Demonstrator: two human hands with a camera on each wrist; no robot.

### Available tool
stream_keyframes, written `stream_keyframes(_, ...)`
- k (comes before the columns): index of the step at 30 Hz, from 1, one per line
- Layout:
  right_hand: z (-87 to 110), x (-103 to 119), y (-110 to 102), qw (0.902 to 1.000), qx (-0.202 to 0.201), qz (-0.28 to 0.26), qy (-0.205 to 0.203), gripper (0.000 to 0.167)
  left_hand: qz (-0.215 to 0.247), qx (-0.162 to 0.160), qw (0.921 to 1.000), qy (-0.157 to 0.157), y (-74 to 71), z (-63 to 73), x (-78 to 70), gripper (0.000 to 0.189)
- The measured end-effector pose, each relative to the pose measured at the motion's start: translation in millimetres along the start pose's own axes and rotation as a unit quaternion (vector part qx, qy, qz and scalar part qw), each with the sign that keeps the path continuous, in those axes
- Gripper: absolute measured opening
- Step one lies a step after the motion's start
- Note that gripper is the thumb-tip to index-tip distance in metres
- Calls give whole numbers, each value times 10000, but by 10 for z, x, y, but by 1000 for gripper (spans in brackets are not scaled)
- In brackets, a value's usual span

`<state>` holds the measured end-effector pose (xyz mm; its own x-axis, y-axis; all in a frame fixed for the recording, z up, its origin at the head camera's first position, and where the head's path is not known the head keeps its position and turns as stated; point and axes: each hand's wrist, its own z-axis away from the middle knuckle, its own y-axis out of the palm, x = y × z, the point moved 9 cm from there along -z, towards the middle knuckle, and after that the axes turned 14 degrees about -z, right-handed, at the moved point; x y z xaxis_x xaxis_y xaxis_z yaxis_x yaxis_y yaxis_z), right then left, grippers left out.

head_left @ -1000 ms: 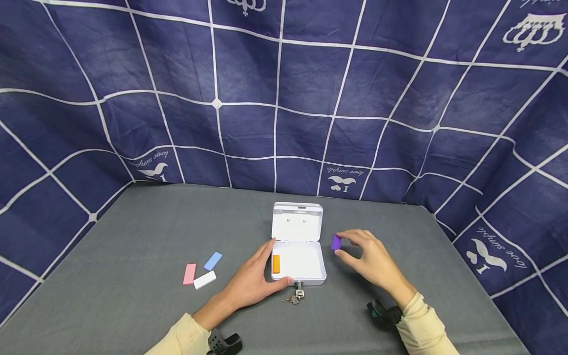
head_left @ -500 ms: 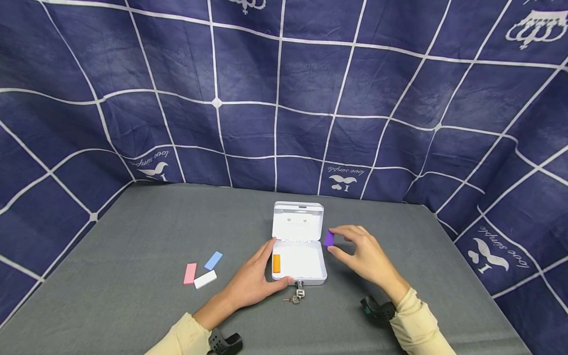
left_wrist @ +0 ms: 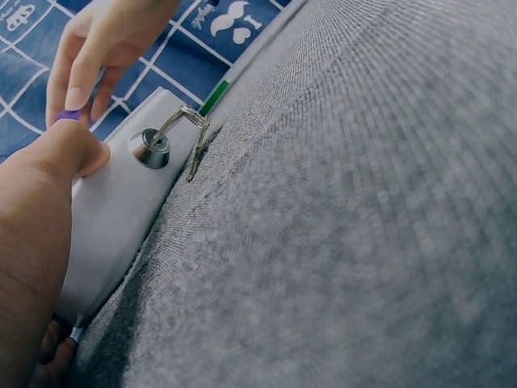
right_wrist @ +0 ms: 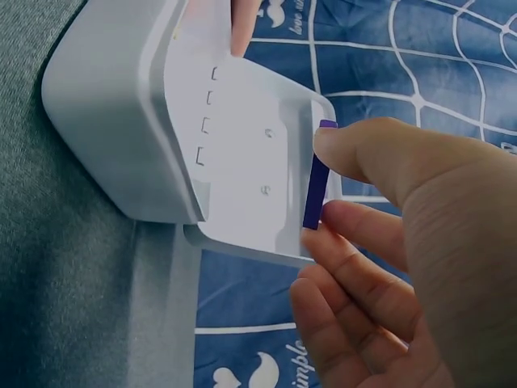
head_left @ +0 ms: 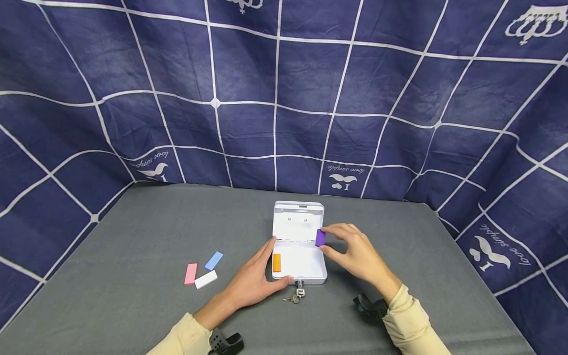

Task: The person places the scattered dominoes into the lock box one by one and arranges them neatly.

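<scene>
A white metal cash box (head_left: 303, 266) stands with its lid raised on the grey cloth. An orange block (head_left: 277, 263) lies inside it, against the left wall. My left hand (head_left: 252, 282) holds the box from its left side, thumb on the front edge and fingertips by the hinge corner. Between thumb and fingers my right hand (head_left: 353, 250) pinches a thin purple block (right_wrist: 317, 190), held upright above the box's right side near the hinge. In the left wrist view, keys (left_wrist: 194, 133) hang from the round lock (left_wrist: 151, 149) on the front wall.
Left of the box lie a pink block (head_left: 191, 273), a blue block (head_left: 214, 261) and a white block (head_left: 206, 279) on the grey cloth (head_left: 146, 296). A navy checked curtain (head_left: 248, 128) hangs behind and at both sides.
My right hand has carried the purple block leftward, from beside the box to over its right edge. The left hand and the box have stayed in place.
</scene>
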<state>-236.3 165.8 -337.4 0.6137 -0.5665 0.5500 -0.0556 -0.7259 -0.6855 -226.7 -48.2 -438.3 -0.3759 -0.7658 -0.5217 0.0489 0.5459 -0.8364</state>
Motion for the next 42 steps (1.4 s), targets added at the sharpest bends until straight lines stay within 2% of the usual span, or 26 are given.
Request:
stream_keyframes(6, -40, 60, 68, 9999, 79, -31, -134, 42, 50, 38, 10000, -30, -2, 7, 13, 106)
stream_keyframes(19, -84, 125, 253, 9989, 325, -332, -10, 42, 22, 66, 10000, -22, -2, 5, 8, 106)
stream_keyframes(30, -114, 178, 382, 9975, 483, -485, -180, 41, -5, 21, 10000, -25, -12, 3, 9, 105)
stream_keyframes(42, -127, 195, 548, 9951, 700, -671, -183, 42, 11, -70, 10000, 69, -16, -9, 2, 104)
